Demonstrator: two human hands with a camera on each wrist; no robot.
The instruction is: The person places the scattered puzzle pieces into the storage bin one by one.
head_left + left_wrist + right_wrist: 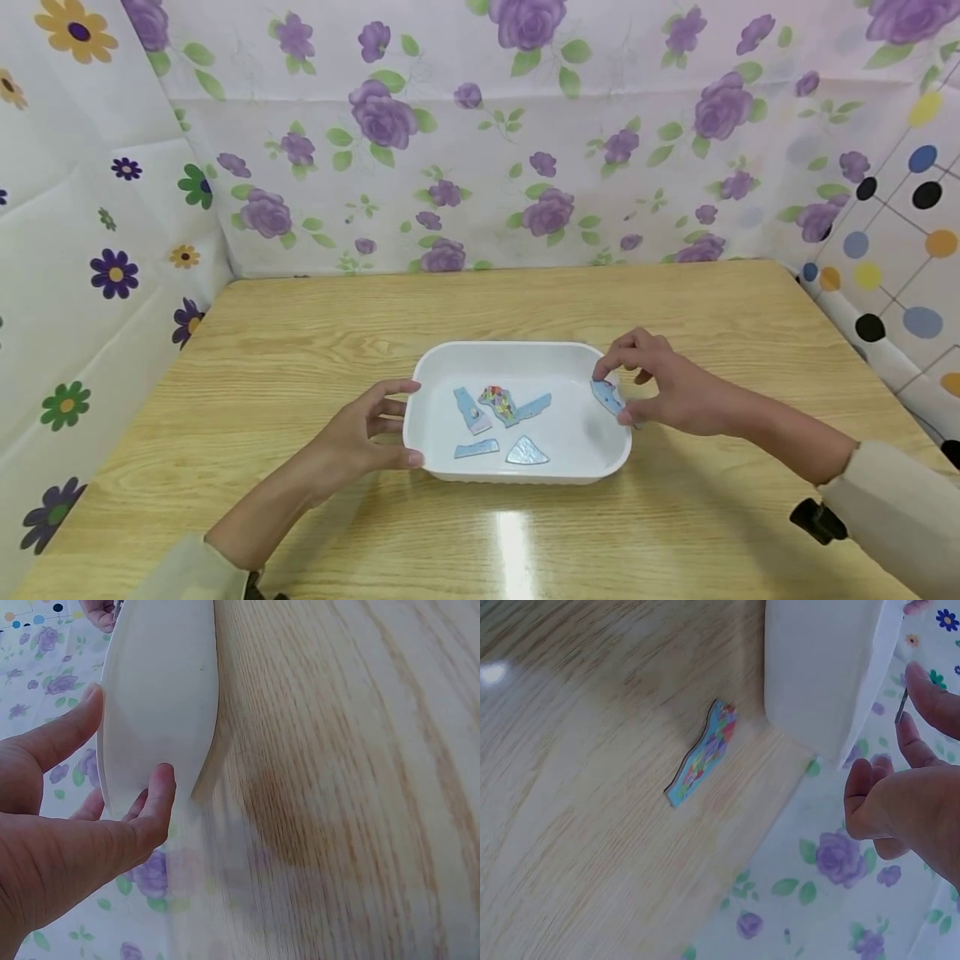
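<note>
A white plastic tray (585, 450) sits on the table with several flat, light-blue jigsaw puzzle pieces (527, 451) lying loose in it. My left hand (352, 433) holds the tray's left end, fingers and thumb spread around its rim. Over the right rim, my right hand (667, 383) pinches one blue puzzle piece (606, 395) between thumb and fingertip. That held piece appears edge-on in the right wrist view. Another puzzle piece (701, 754), blue with a multicoloured picture, lies on the table beside the tray's right end, mostly hidden behind my right hand in the head view.
The wooden table (315, 350) extends around the tray. Behind it hangs a white cloth (465, 192) with purple flowers. Patterned sheets also line the left and right sides.
</note>
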